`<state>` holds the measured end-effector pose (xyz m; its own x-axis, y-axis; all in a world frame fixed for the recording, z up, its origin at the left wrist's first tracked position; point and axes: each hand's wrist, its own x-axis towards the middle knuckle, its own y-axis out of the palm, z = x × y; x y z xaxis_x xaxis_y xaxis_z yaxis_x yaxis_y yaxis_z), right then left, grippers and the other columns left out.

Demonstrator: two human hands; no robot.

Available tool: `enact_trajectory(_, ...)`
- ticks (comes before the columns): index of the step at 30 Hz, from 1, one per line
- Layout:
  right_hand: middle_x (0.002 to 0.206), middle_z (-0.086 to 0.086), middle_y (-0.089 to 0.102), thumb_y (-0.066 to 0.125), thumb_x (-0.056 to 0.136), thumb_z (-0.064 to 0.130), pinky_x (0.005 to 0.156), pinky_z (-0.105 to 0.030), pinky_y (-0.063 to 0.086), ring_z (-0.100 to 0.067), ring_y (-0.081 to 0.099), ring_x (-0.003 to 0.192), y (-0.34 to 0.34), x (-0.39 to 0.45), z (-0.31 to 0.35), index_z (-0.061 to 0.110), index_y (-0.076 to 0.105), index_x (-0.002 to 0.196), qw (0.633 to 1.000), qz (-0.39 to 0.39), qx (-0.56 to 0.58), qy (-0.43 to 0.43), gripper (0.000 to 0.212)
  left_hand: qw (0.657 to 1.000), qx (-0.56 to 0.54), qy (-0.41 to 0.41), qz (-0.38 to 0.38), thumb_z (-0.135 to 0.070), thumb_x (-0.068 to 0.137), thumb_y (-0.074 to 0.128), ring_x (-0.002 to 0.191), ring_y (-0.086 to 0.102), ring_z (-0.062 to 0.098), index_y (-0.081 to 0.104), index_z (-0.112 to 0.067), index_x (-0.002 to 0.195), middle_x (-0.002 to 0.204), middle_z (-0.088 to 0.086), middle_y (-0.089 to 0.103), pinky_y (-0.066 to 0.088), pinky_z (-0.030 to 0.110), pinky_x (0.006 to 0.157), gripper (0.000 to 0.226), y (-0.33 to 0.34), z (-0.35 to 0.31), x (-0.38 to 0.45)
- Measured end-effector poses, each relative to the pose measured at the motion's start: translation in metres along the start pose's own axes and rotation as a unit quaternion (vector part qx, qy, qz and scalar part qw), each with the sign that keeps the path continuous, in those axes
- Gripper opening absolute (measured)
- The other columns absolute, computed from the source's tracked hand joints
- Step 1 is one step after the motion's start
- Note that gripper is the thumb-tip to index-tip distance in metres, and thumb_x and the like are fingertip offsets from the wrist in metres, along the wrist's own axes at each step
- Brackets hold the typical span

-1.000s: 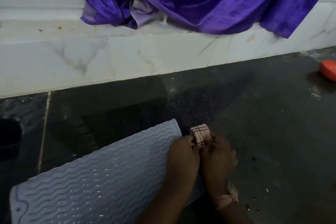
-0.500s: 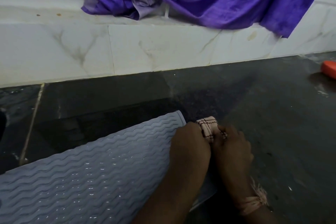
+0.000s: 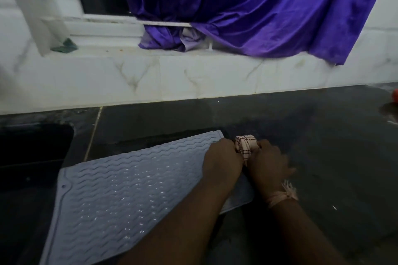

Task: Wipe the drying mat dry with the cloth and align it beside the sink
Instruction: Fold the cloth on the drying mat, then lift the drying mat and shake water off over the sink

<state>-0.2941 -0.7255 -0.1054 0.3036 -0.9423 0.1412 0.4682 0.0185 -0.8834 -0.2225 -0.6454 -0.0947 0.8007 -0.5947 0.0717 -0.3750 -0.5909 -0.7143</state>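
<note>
A grey ribbed drying mat [image 3: 120, 183] lies askew on the dark counter, speckled with water drops, its left corner near the sink [image 3: 32, 153]. A small pink checked cloth [image 3: 245, 146], twisted into a roll, sits just past the mat's right far corner. My left hand [image 3: 221, 163] and my right hand [image 3: 267, 163] both grip the cloth, side by side, knuckles up. My left forearm covers the mat's near right part.
A white marble-tiled wall [image 3: 193, 79] runs along the back of the counter [image 3: 323, 135]. Purple fabric [image 3: 258, 6] hangs from the window ledge above. A red object [image 3: 395, 94] sits at the far right edge, with a wet patch near it.
The camera has tilted up and pulled back, showing the window and the sink. Both hands still grip the twisted cloth at the mat's right corner.
</note>
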Motion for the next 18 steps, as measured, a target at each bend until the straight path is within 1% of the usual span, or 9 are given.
enact_trajectory(2, 0.133, -0.012, 0.054, 0.058, 0.089, 0.028, 0.103, -0.054, 0.031, -0.04, 0.046, 0.122, -0.006, -0.007, 0.01, 0.027, 0.057, 0.133, 0.998, -0.038, -0.043, -0.032, 0.044, 0.999, 0.004, -0.02, -0.027, -0.017, 0.091, 0.052, 0.091, 0.067, 0.022, 0.073, -0.019, 0.092, 0.094, 0.003, 0.071, 0.053, 0.032, 0.075, 0.021, -0.018, 0.014, -0.006)
enact_trajectory(3, 0.133, -0.015, 0.054, 0.061, 0.089, 0.027, 0.1, -0.052, 0.033, -0.042, 0.047, 0.12, -0.007, -0.011, 0.017, 0.023, 0.057, 0.135, 0.993, -0.077, -0.035, -0.082, 0.046, 0.999, 0.005, -0.029, -0.045, -0.016, 0.09, 0.051, 0.088, 0.068, 0.022, 0.073, -0.019, 0.088, 0.09, 0.002, 0.072, 0.056, 0.034, 0.077, 0.022, -0.029, 0.022, -0.008)
enact_trajectory(5, 0.122, -0.018, 0.062, 0.064, 0.089, 0.02, 0.092, -0.047, 0.04, -0.041, 0.055, 0.108, -0.002, -0.021, 0.035, 0.013, 0.066, 0.125, 0.97, -0.112, 0.006, -0.217, 0.037, 0.996, 0.0, -0.044, -0.082, -0.015, 0.09, 0.053, 0.081, 0.068, 0.022, 0.073, -0.016, 0.084, 0.083, 0.003, 0.072, 0.058, 0.038, 0.077, 0.022, -0.054, 0.042, -0.014)
enact_trajectory(6, 0.117, -0.018, 0.064, 0.063, 0.089, 0.017, 0.09, -0.045, 0.043, -0.039, 0.058, 0.105, 0.002, -0.025, 0.046, 0.01, 0.068, 0.121, 0.961, -0.086, 0.031, -0.262, 0.033, 0.994, -0.003, -0.052, -0.101, -0.014, 0.091, 0.054, 0.079, 0.068, 0.022, 0.074, -0.015, 0.084, 0.082, 0.005, 0.072, 0.058, 0.039, 0.077, 0.021, -0.068, 0.053, -0.017)
enact_trajectory(7, 0.118, -0.018, 0.064, 0.061, 0.091, 0.017, 0.092, -0.043, 0.043, -0.037, 0.058, 0.107, 0.006, -0.029, 0.059, 0.008, 0.068, 0.121, 0.958, -0.036, 0.06, -0.28, 0.032, 0.991, -0.001, -0.065, -0.116, -0.014, 0.093, 0.055, 0.078, 0.067, 0.022, 0.075, -0.015, 0.086, 0.082, 0.006, 0.073, 0.059, 0.039, 0.076, 0.021, -0.083, 0.063, -0.02)
enact_trajectory(9, 0.128, -0.019, 0.059, 0.058, 0.095, 0.026, 0.097, -0.041, 0.043, -0.037, 0.055, 0.116, 0.012, -0.034, 0.08, 0.007, 0.061, 0.128, 0.963, 0.067, 0.089, -0.245, 0.038, 0.984, -0.005, -0.096, -0.152, -0.015, 0.094, 0.056, 0.081, 0.068, 0.022, 0.076, -0.014, 0.094, 0.089, 0.007, 0.074, 0.058, 0.035, 0.078, 0.019, -0.108, 0.087, -0.024)
enact_trajectory(12, 0.14, -0.025, 0.044, 0.058, 0.095, 0.038, 0.103, -0.045, 0.04, -0.043, 0.045, 0.125, 0.018, -0.034, 0.097, 0.006, 0.05, 0.136, 0.982, 0.115, 0.025, -0.151, 0.053, 0.968, -0.015, -0.136, -0.21, -0.015, 0.094, 0.057, 0.101, 0.067, 0.026, 0.073, -0.015, 0.115, 0.112, 0.008, 0.072, 0.048, 0.027, 0.082, 0.026, -0.138, 0.124, -0.031)
enact_trajectory(15, 0.141, -0.028, 0.042, 0.06, 0.09, 0.045, 0.107, -0.047, 0.038, -0.046, 0.043, 0.127, 0.026, -0.024, 0.098, 0.004, 0.043, 0.139, 0.987, 0.133, 0.025, -0.092, 0.066, 0.954, 0.044, -0.17, -0.243, -0.015, 0.091, 0.056, 0.112, 0.06, 0.036, 0.069, -0.014, 0.12, 0.121, 0.016, 0.067, 0.046, 0.036, 0.092, 0.032, -0.164, 0.15, -0.041)
enact_trajectory(18, 0.14, -0.027, 0.048, 0.059, 0.08, 0.064, 0.106, -0.049, 0.042, -0.045, 0.048, 0.126, 0.035, -0.007, 0.099, 0.001, 0.044, 0.141, 0.987, 0.142, 0.054, -0.049, 0.089, 0.93, 0.122, -0.281, -0.205, -0.021, 0.09, 0.052, 0.124, 0.045, 0.042, 0.062, -0.012, 0.123, 0.134, 0.021, 0.053, 0.037, 0.046, 0.103, 0.036, -0.185, 0.16, -0.052)
